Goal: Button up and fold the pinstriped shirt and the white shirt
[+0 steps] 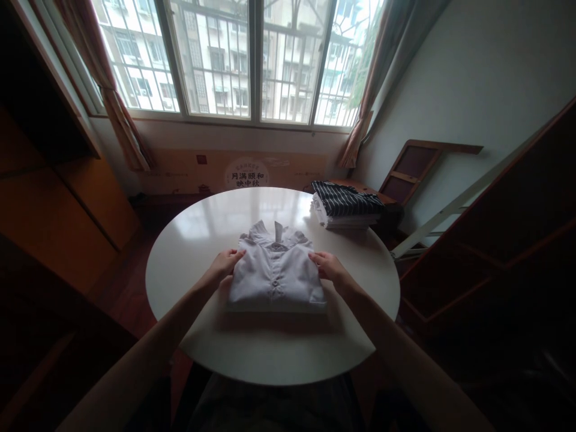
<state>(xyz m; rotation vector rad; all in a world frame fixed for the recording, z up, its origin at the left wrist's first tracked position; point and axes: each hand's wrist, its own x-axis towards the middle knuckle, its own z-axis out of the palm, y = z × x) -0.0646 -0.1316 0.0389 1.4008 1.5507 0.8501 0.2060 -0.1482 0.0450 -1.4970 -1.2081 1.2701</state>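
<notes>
A white button-up shirt, folded into a neat rectangle with its collar toward the window, is in front of me over the round white table. My left hand pinches the shirt's left edge, thumb on top. On the opposite edge, my right hand grips the cloth in the same way. The fingers beneath the fabric are hidden. Whether the shirt's near edge rests on the tabletop or is slightly raised, I cannot tell.
A stack of folded clothes, black striped on top and white below, sits at the table's back right. Behind it a wooden chair stands by the wall. A cardboard box lies under the window. Dark wooden furniture flanks both sides.
</notes>
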